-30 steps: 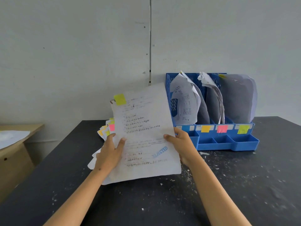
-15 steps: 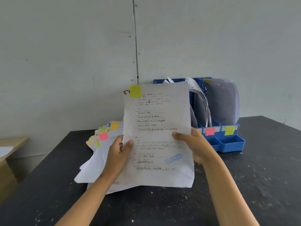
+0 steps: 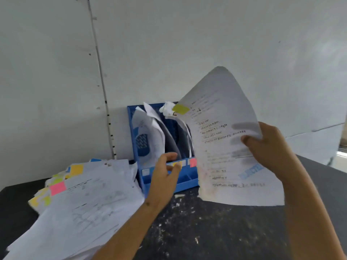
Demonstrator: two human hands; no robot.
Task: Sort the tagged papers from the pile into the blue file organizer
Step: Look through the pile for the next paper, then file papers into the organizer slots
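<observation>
My right hand (image 3: 270,149) grips a white written sheet (image 3: 221,147) by its right edge; the sheet carries a yellow-green tag at its top left and a blue stamp low down. It hangs tilted in the air in front of the right part of the blue file organizer (image 3: 169,181), hiding the slots there. My left hand (image 3: 165,175) is off the sheet, fingers loosely curled, holding nothing, in front of the organizer's labelled front tray. The pile of tagged papers (image 3: 84,199) lies at the left on the table, with a pink tag showing on the top sheet.
The organizer stands against a white wall on a black table (image 3: 216,231) speckled with white flakes. Its visible left slots hold curled papers (image 3: 150,136). Yellow and pink labels mark the front tray.
My left hand has let go of the sheet. My right hand alone has swung it up and to the right, over the organizer. The view has shifted right.
</observation>
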